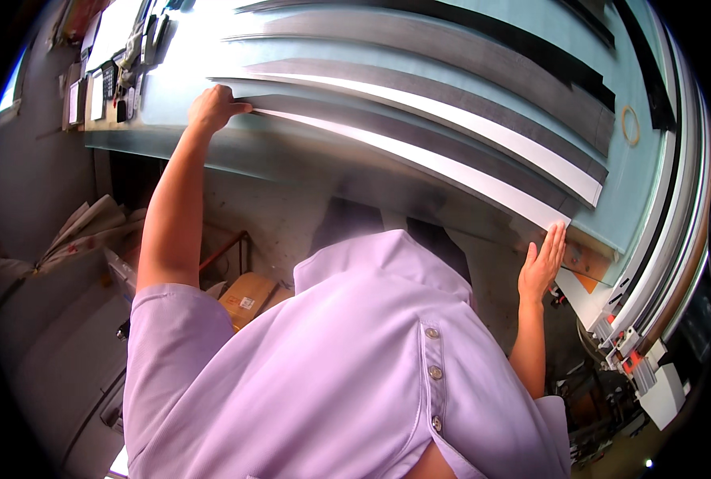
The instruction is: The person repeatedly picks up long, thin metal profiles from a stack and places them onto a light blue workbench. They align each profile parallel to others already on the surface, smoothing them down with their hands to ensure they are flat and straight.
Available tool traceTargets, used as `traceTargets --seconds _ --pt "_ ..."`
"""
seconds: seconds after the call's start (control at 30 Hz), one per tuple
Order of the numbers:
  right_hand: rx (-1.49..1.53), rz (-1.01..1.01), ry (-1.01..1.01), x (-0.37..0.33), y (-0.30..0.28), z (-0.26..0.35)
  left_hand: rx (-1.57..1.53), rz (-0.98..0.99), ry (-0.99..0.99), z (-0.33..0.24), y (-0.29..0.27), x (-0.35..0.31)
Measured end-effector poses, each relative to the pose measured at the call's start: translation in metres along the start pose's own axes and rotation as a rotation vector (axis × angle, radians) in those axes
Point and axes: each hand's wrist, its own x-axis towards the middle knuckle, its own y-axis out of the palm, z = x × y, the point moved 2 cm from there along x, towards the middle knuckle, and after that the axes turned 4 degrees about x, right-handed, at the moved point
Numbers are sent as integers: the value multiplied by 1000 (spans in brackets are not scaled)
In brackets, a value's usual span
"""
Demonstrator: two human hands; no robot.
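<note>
A long flat strip [419, 152], dark grey with a white near edge, lies along the front edge of a pale blue-green tabletop [164, 96]. My left hand [212, 109] is at its left end, fingers curled down and thumb stretched along the edge; the fingertips are partly hidden. At the other end, my right hand [542, 262] touches the strip's corner with its fingers straight and flat. Just behind lies a second grey and white strip [451, 104], roughly parallel. Farther back are a wide grey strip [483, 76] and a black strip [523, 48].
A yellowish ring [630, 125] lies near the table's right side. Metal rails [675, 184] run along that side. Small tools and a calculator [109, 76] crowd the far left corner. Below the table, a cardboard box [248, 297] stands on the floor.
</note>
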Motion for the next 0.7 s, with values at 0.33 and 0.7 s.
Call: traceTargets --seconds 0.33,0.7 --pt "-57 -28 -5 -2 2 -10 -555 132 -39 23 17 14" --pt "-67 -71 0 -1 -5 -11 -328 -392 -203 -9 27 -25"
